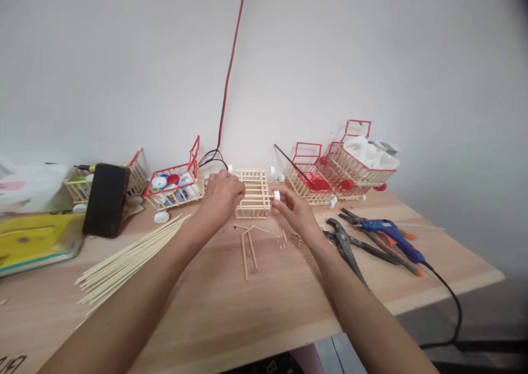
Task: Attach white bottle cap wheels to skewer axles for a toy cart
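A small cart of pale wooden sticks (254, 190) lies upside down on the table, its slatted underside and wheels facing up. My left hand (223, 195) is closed on the cart's left side, and the fingertips are partly hidden. At the right side, the fingers of my right hand (293, 210) pinch a white bottle cap (276, 196) against the end of an axle stick. Two more white cap wheels show at the far corners, the left one (230, 168) and the right one (272, 170). Loose cut sticks (249, 245) and small scraps lie in front of the cart.
A cart of bottle caps (173, 187), a black phone (106, 198) and a bundle of long sticks (132, 253) are at left. Red-trimmed carts (311, 179) stand at right, behind pliers (345, 247) and a blue glue gun (390, 236) with a cord. A wall rises behind.
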A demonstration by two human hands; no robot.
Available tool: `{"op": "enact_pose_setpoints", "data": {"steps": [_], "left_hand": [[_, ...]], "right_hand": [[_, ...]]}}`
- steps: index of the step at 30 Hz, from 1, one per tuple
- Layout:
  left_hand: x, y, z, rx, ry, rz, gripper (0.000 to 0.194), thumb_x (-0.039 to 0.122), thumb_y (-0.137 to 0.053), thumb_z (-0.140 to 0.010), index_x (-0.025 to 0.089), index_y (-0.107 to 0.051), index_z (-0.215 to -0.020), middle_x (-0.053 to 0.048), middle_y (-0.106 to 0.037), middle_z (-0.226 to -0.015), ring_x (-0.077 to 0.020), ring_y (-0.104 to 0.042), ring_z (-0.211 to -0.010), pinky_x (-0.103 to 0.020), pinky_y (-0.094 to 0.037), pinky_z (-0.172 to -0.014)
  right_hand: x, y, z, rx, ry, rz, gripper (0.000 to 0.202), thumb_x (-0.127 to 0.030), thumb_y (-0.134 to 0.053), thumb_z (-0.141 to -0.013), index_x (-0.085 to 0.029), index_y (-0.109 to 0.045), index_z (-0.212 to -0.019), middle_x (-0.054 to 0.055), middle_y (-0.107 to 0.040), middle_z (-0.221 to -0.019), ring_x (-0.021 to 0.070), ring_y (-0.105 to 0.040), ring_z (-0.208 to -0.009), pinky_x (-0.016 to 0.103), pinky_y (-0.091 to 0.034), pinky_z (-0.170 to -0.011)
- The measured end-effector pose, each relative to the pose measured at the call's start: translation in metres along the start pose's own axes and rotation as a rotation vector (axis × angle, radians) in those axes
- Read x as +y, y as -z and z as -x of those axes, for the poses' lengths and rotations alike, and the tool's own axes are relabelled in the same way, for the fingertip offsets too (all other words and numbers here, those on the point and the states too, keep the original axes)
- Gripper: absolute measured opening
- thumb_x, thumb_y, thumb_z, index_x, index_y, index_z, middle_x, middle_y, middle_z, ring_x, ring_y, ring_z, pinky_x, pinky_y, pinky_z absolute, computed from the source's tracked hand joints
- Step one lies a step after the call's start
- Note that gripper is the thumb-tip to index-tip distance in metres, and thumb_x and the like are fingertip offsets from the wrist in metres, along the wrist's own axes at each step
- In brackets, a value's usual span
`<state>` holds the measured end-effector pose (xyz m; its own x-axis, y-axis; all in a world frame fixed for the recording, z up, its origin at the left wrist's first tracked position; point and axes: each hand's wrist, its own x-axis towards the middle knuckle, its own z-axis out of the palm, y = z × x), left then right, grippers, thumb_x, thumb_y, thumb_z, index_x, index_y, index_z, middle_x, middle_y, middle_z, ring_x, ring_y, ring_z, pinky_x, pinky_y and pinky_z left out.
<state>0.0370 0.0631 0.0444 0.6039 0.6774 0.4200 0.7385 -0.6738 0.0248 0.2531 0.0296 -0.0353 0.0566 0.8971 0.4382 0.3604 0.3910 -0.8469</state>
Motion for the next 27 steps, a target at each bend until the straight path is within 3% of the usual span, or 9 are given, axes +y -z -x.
{"op": "enact_pose_setpoints", "data": {"steps": [12,27], "left_hand": [[0.0048,0.0043,0.0004,-0.033,0.023,-0.025,0.019,0.016,-0.054,-0.084,0.017,-0.071,-0.075,-0.009,-0.070,-0.083,-0.0270,-0.055,-0.094,-0.037,-0.036,-0.074],[0.0016,-0.0002,0.0015,0.011,-0.009,-0.037,0.018,0.017,-0.054,-0.083,0.018,-0.068,-0.072,-0.008,-0.069,-0.079,-0.0249,-0.055,-0.087,-0.035,-0.035,-0.071]], "right_hand": [[-0.0026,0.0011,0.0020,-0.010,-0.001,0.009,0.033,-0.031,-0.057,-0.083,-0.022,-0.062,-0.114,0.007,-0.067,-0.110,0.0219,-0.062,-0.105,0.040,-0.047,-0.092],[-0.0003,0.0016,0.0012,0.015,0.000,0.029,0.033,-0.031,-0.062,-0.081,-0.023,-0.061,-0.113,0.007,-0.065,-0.115,0.0205,-0.061,-0.105,0.038,-0.048,-0.093]]}}
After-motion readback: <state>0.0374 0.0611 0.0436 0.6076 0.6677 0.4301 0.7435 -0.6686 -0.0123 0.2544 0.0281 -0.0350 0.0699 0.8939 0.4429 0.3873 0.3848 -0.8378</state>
